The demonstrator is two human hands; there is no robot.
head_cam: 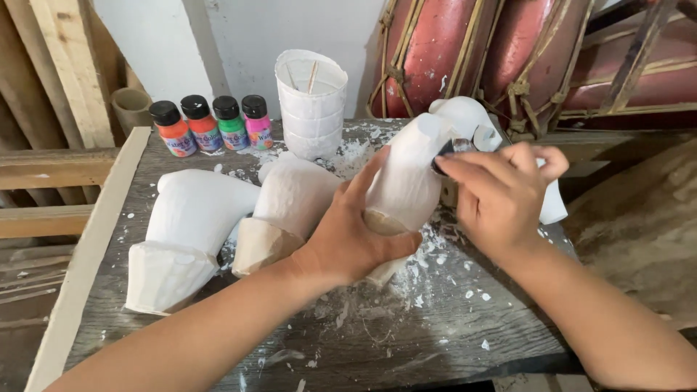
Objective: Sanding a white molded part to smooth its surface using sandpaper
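White plaster horn (406, 178) stands on the grey table (435, 319), gripped by the left hand (356, 232). Right hand (501, 192) pinches what may be a small dark scraper (444, 151) against it. Smoothing seems underway; turning the horn comes next.

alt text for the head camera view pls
A left hand steadies a white plaster shape on a wooden table while the right hand presses a small dark tool against it. Behind stand four paint bottles.
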